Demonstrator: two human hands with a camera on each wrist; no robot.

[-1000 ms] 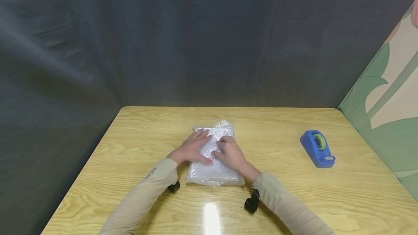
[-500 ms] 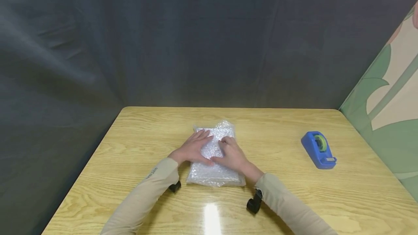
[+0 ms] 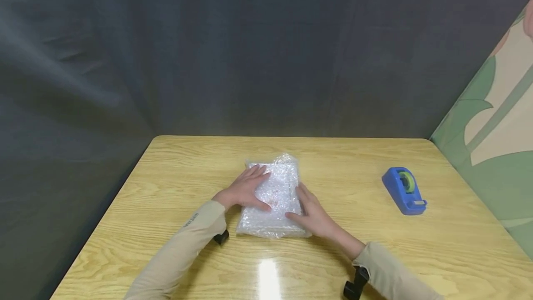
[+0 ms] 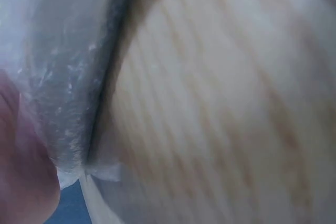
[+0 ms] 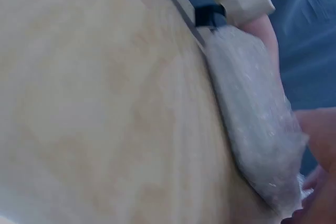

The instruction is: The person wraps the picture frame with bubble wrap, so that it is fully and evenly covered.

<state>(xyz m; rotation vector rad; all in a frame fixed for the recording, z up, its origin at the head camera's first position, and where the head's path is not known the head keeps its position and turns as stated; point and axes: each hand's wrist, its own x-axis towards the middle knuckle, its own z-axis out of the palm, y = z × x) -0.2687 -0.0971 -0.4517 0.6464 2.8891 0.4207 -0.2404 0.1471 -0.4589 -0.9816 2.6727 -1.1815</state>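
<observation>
A flat rectangular package in clear bubble wrap (image 3: 276,198) lies on the wooden table, its wrap sticking out at the far edge. My left hand (image 3: 245,191) rests on its left side with fingers spread. My right hand (image 3: 314,216) is at its right edge, fingers fairly straight and thumb apart over the near right part. In the left wrist view the side of the bubble-wrapped package (image 4: 68,72) shows beside part of the left hand (image 4: 23,166). The right wrist view shows the package's other side (image 5: 254,114), with part of the right hand (image 5: 320,192) at the corner.
A blue tape dispenser (image 3: 404,191) with a green roll stands on the right of the table (image 3: 187,165). Dark curtain (image 3: 250,50) hangs behind and on the left. A wall with a leaf pattern (image 3: 495,119) borders the right side.
My right hand has moved from the middle of the package to its right edge, and its fingers have straightened. The left hand and the package have stayed in place.
</observation>
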